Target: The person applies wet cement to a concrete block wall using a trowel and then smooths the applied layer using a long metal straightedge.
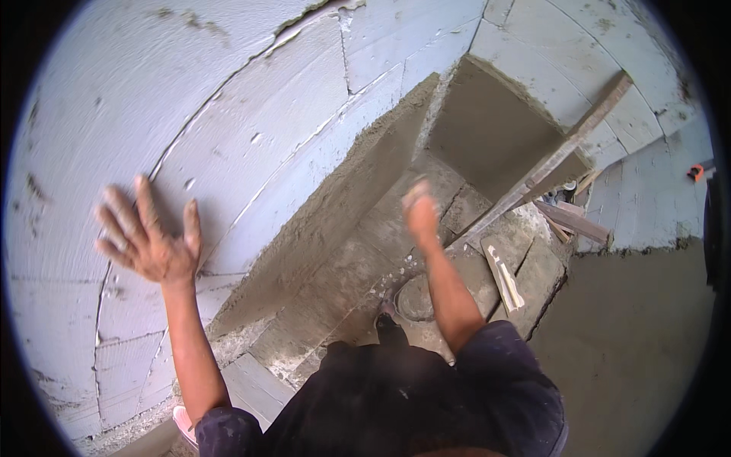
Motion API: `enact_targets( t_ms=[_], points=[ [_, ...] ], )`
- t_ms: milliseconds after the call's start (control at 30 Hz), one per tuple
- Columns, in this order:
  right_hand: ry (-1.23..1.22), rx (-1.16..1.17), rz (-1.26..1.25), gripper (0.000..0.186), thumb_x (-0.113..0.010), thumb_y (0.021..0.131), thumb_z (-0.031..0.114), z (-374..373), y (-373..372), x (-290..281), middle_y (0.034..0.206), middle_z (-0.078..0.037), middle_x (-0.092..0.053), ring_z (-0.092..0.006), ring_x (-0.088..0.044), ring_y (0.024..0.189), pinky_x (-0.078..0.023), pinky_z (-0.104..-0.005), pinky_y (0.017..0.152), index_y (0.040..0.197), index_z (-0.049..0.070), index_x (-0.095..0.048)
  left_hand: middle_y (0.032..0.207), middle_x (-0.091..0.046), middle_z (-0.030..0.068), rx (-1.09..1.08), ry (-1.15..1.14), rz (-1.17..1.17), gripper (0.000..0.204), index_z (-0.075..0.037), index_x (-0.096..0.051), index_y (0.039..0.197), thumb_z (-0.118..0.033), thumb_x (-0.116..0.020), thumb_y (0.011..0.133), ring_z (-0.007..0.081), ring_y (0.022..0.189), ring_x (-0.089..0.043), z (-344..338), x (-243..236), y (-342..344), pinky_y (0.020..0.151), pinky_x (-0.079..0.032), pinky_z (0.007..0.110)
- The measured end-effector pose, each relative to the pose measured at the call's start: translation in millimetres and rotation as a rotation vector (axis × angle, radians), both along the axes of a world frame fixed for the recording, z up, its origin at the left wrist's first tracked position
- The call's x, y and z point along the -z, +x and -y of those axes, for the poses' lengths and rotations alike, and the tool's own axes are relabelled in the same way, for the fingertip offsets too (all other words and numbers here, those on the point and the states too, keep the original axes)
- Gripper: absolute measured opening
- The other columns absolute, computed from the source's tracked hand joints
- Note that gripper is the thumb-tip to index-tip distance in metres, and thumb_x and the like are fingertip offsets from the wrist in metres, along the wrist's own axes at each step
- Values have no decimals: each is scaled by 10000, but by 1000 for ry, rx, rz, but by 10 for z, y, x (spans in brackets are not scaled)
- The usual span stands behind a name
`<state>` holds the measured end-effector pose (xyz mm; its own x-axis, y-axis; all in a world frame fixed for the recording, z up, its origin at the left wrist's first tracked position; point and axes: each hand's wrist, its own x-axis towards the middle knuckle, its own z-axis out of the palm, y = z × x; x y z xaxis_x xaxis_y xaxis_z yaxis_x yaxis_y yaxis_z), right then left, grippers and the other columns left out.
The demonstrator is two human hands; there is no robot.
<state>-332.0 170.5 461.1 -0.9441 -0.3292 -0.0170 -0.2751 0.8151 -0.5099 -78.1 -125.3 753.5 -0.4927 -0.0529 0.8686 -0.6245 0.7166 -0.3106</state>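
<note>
My left hand has its fingers spread against the white block wall at the left. My right hand is out in the middle, blurred, above the paved floor; I cannot make out whether it holds anything. Grey mortar coats the lower part of the left wall and the back face beyond my right hand. To the right of that hand a long straight board leans on a slant.
A pale broken strip lies beside a dark crack. Scrap wood is piled under the board. An orange-handled tool is at the far right, above grey mortar. My dark shoe shows below.
</note>
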Motion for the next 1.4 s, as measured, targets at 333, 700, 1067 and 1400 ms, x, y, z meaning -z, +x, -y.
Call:
enact_targets(
  t_ms=[333, 700, 1067, 1400],
  points=[
    [189, 68, 378, 541, -637, 820, 294, -3056, 3597, 658, 981, -202, -655, -361, -638, 881, -506, -439, 739, 1267, 18, -506, 1449, -408, 96, 492, 464, 52, 553, -179, -488, 1363, -431, -585, 880, 264, 1356, -346, -530, 137, 682, 1121, -222, 453],
    [-504, 1492, 837, 118, -585, 847, 117, -5779, 7030, 1028, 670, -21, -522, -161, -481, 623, -409, -312, 606, 742, 68, -566, 1362, -492, 148, -69, 3267, 59, 651, 16, -459, 1342, -485, -514, 929, 240, 1224, -493, -2447, 4196, 4965, 1029, -387, 324],
    [-335, 369, 631, 241, -537, 851, 168, -4002, 5496, 908, 535, -18, -528, -159, -523, 481, -393, -365, 432, 674, 23, -611, 1222, -602, 147, 364, 2603, 496, 649, 22, -500, 1300, -521, -439, 948, 244, 1095, -590, -2691, 2032, 4306, 976, -415, 357],
    [-543, 532, 693, 172, -623, 854, 165, -4383, 4372, 412, 566, -28, -510, -148, -482, 447, -377, -320, 384, 752, 38, -568, 1070, -648, 182, 1370, 888, -424, 572, 52, -530, 1238, -422, -479, 922, 241, 941, -628, -2824, -1435, 3827, 846, -490, 372]
  ],
)
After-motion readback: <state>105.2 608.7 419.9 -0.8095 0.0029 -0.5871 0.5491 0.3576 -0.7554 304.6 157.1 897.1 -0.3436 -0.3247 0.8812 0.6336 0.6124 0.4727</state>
